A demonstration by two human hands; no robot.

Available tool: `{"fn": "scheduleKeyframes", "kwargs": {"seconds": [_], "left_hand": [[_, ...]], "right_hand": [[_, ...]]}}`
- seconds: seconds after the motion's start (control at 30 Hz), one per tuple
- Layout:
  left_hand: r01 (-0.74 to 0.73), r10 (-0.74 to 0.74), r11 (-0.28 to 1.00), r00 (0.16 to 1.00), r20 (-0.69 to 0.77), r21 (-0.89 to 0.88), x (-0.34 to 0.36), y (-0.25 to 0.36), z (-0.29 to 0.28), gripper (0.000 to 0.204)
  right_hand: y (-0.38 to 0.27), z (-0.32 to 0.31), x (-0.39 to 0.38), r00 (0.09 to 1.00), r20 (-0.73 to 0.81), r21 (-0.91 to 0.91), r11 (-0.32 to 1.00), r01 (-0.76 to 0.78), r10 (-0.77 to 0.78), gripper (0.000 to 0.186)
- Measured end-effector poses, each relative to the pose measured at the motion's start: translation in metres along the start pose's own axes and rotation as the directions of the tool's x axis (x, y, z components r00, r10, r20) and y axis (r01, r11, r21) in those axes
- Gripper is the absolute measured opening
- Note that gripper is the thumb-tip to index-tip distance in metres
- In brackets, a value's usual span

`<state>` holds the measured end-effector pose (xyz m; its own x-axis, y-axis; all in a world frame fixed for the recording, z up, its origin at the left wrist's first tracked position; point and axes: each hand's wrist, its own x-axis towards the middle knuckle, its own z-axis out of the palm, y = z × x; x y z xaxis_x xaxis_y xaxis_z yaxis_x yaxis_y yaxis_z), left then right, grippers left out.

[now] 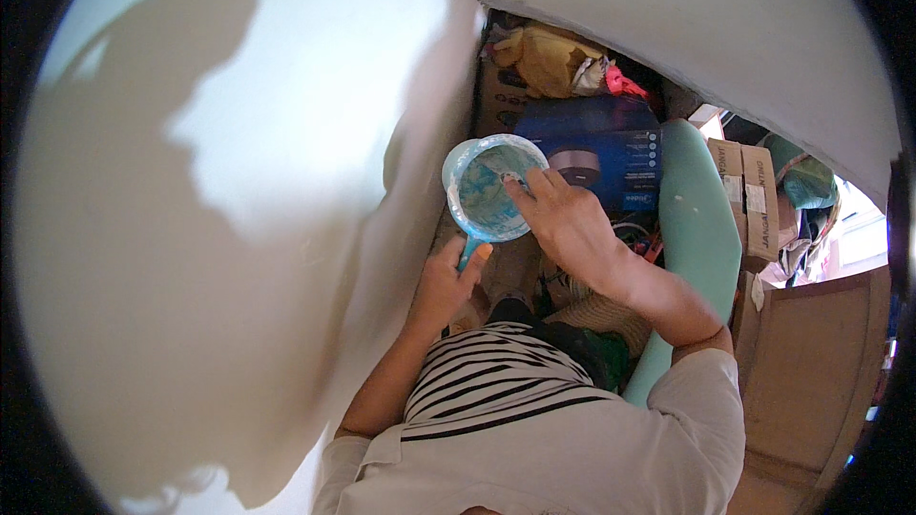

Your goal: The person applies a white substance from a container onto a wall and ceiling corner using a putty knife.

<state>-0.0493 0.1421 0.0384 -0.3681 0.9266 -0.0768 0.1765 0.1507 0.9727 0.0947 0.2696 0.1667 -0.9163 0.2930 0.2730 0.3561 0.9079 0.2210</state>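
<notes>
My left hand [448, 283] is wrapped round the handle of a light blue plastic dipper [458, 215], a round, deep scoop held up in front of my body. Whitish, paste-like residue smears its inner wall and rim. Over the dipper's right rim reaches my right hand [571, 227], its fingers pinched together inside the bowl. A small pale, metallic-looking piece shows at those fingertips; its kind cannot be made out. The dipper's bottom is partly hidden behind the right hand.
A white wall [286, 257] stands close on my left. Ahead lies a blue printed box [630, 148] with a yellow bundle [544, 59] behind it. To the right are a pale green padded board [701, 200], cardboard boxes [759, 200] and a brown wooden panel [811, 353]. A slanted surface [725, 29] hangs overhead.
</notes>
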Motion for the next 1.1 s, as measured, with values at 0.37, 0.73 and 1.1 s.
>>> {"fn": "scheduleKeyframes", "kwargs": {"seconds": [0.37, 0.73, 1.1], "left_hand": [[-0.143, 0.149, 0.988, 0.98, -0.131, 0.051, 0.005, -0.03, 0.006, 0.031], [-0.12, 0.109, 0.964, 0.992, -0.058, -0.238, 0.005, -0.031, 0.003, 0.027], [-0.1, 0.089, 0.961, 0.994, -0.055, -0.257, 0.007, -0.038, 0.003, 0.028]], "right_hand": [[-0.023, 0.027, -0.019, 0.993, 0.097, 0.188, 0.978, -0.091, 0.073, 0.038], [-0.041, 0.017, -0.017, 0.906, 0.045, 0.653, 0.674, -0.346, 0.421, 0.029], [-0.072, 0.03, -0.021, 0.865, 0.15, 0.732, 0.534, -0.422, 0.478, 0.04]]}}
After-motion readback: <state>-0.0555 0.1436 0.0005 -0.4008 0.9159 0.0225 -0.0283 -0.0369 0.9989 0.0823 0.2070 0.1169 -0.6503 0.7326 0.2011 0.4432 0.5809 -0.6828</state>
